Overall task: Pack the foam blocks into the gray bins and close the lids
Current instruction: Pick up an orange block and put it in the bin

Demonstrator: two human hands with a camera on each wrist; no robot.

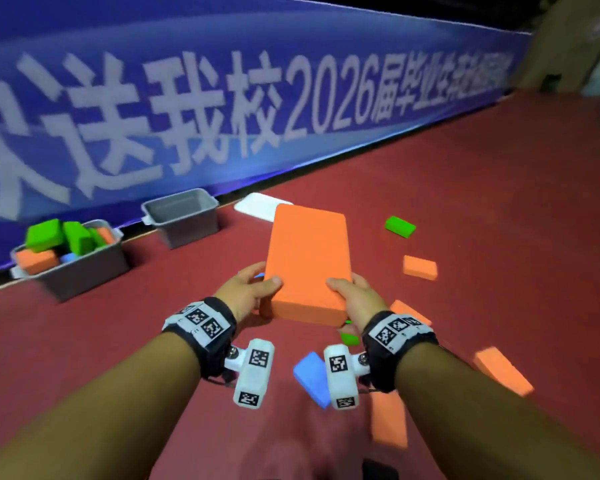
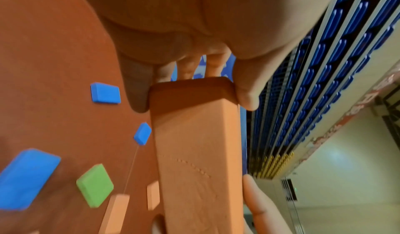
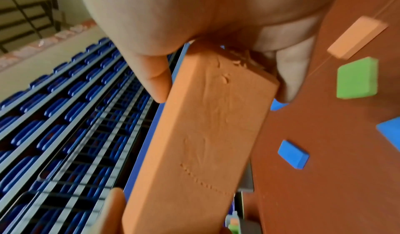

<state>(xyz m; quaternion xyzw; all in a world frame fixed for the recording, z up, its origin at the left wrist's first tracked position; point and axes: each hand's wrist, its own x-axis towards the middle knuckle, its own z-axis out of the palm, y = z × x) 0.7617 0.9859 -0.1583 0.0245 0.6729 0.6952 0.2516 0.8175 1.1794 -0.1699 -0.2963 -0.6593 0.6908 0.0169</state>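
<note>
1. Up off the red floor (image 1: 465, 161), I've got the big orange block (image 1: 307, 261) held at its near end: left hand (image 1: 246, 289) and right hand (image 1: 355, 297) each pinching a corner, thumb on top, fingers underneath.
2. Empty gray bin (image 1: 182, 216) sits far left, so I'd go there. The nearer-left full bin (image 1: 73, 268) is already heaped.
3. I'd lay it flat, long side along the bin.
4. Foam dents, so an easy squeeze is best.

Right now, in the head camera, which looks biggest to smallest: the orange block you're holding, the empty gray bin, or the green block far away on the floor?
1. Orange block, though it is nearest the camera, so that is unsure.
2. Empty gray bin.
3. Green block, smallest.
</note>
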